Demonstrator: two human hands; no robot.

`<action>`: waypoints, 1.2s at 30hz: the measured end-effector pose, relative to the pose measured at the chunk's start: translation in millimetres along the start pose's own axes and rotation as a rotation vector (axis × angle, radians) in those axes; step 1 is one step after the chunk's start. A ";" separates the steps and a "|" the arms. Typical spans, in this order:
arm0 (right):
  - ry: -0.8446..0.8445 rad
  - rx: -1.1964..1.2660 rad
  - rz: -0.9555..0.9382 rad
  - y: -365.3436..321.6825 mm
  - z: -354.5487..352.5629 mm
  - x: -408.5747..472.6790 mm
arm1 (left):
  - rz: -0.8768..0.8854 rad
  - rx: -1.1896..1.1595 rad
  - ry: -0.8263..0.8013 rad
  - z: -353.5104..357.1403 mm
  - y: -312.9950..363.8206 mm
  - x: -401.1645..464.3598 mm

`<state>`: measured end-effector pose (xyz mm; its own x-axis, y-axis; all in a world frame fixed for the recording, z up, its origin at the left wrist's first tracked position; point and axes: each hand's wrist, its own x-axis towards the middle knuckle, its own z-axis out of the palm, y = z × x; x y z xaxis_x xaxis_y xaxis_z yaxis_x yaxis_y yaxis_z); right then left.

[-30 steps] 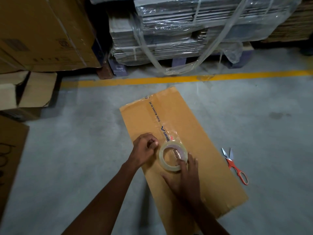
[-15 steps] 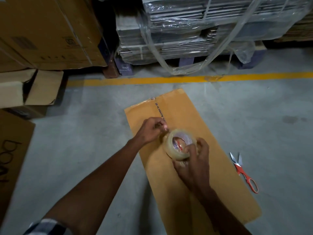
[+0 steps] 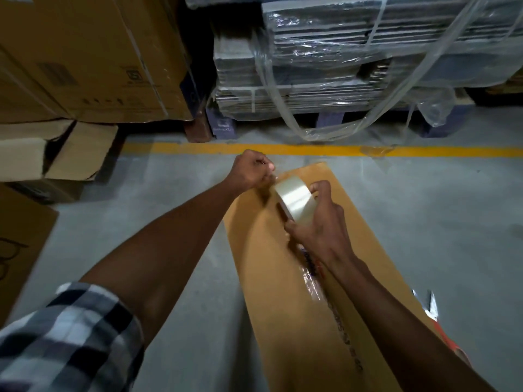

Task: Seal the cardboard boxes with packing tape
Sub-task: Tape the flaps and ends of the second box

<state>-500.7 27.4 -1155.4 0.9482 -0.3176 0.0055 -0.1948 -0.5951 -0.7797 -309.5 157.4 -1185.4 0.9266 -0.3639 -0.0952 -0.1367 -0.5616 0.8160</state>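
A flattened brown cardboard box lies on the grey floor, with a strip of clear tape along its centre seam. My right hand grips a roll of clear packing tape, held upright over the far half of the box. My left hand is closed in a fist just left of the roll, near the box's far edge, pinching the loose tape end. The far left corner of the box is hidden behind my left hand and arm.
Red-handled scissors lie on the floor right of the box, partly behind my right arm. A yellow floor line runs beyond it. Wrapped pallets of flat cartons stand behind, and large brown boxes stand at left.
Both hands have moved up toward the box's far end. The roll, flat on the box a second ago, is now lifted and turned on edge, and my left hand pulls its end.
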 end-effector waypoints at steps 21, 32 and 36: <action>0.116 0.120 0.042 24.5 17.7 -16.7 | -0.259 -0.065 0.058 20.1 -35.2 50.1; 0.101 0.065 0.073 16.5 17.4 -7.4 | -0.402 0.017 -0.070 34.0 -29.3 53.4; 0.075 0.043 0.052 13.1 15.6 -7.0 | -0.459 0.034 -0.168 30.4 -26.1 55.5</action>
<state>-506.0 33.3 -1175.4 0.9152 -0.4029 0.0102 -0.2309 -0.5448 -0.8061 -265.2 129.3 -1229.4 0.8250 -0.1859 -0.5337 0.2592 -0.7148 0.6496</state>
